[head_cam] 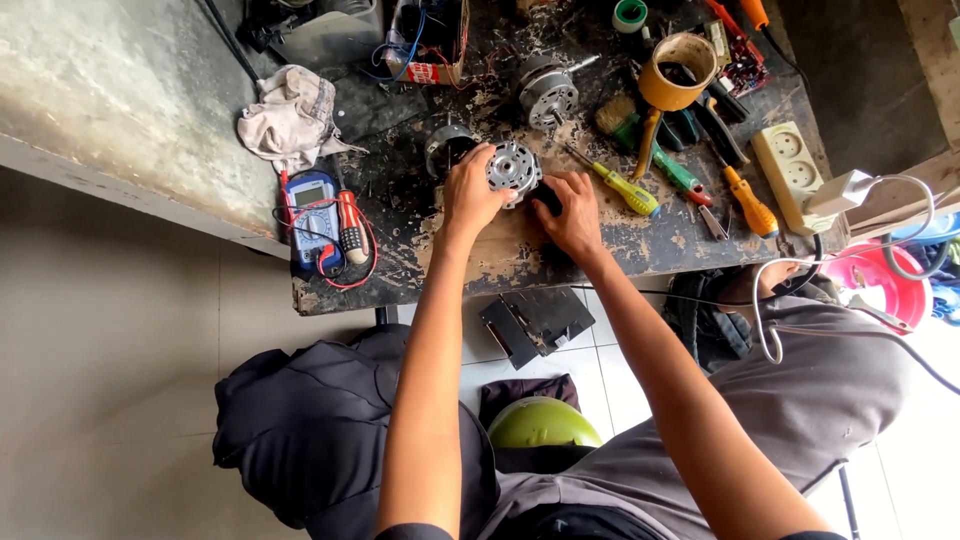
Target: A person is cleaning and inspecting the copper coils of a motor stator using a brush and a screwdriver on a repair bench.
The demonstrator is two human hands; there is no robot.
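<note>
Head view, one frame. I see both hands on the bench (560,262), meeting over one silver motor end cap (513,170) near the middle of the worn, paint-flecked top. Left hand (470,195): fingers curled over the cap's left rim, gripping it. Right hand (573,215): fingers bent and pressed down on a dark part just right of the cap; I cannot tell exactly what lies under them. Count of motor parts apart from the cap: one dark round housing (447,147) just behind the left hand, one second motor with shaft (548,93) farther back. Screwdrivers to the right: one yellow-handled (627,190), one green-handled (678,173), one orange-handled (750,206). One paintbrush (622,118) beside one tan tape roll (678,70). One blue multimeter (313,217) with red leads at the bench's left edge, one crumpled rag (291,115) behind it. One cream double-socket power strip (793,173) at far right.
</note>
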